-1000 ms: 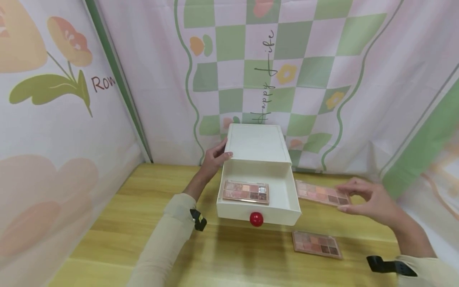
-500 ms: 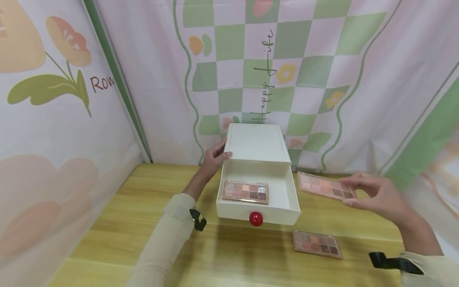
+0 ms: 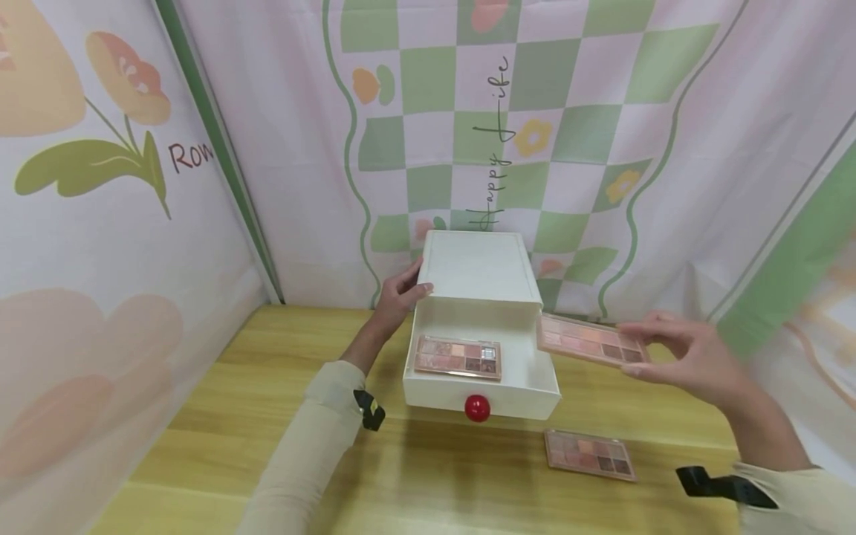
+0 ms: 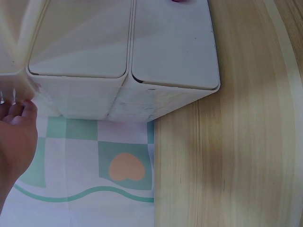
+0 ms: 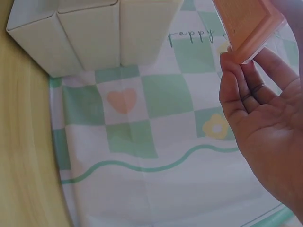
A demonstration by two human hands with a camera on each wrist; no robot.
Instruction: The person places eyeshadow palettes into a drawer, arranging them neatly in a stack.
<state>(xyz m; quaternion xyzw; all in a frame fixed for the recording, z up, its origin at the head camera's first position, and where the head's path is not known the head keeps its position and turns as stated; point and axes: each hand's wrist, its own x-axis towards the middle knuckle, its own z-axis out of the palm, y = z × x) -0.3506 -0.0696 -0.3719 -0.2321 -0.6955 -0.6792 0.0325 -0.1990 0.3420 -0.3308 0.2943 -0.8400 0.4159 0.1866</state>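
Note:
A white drawer cabinet (image 3: 478,264) stands against the back cloth, its top drawer (image 3: 444,395) pulled out by a red round knob (image 3: 478,408). My left hand (image 3: 399,299) holds the cabinet's left upper edge, thumb over the top and fingers along the side. In that drawer lies an eyeshadow palette (image 3: 458,357) with a clear lid. Between thumb and fingers, my right hand (image 3: 689,357) pinches the right end of a second eyeshadow palette (image 3: 588,339), raised and tilted; its left end overlaps the drawer's right wall in the head view. A third eyeshadow palette (image 3: 590,454) lies flat on the table.
The wood-grain table (image 3: 321,475) carries everything. In the left wrist view, lower closed drawers (image 4: 83,38) show beneath the open one. A printed cloth (image 3: 515,148) hangs right behind the cabinet, with cloth walls at left and right.
My right hand has lifted the second palette off the table beside the drawer and moved it up, then left to the drawer's right wall. The left hand and cabinet stay put.

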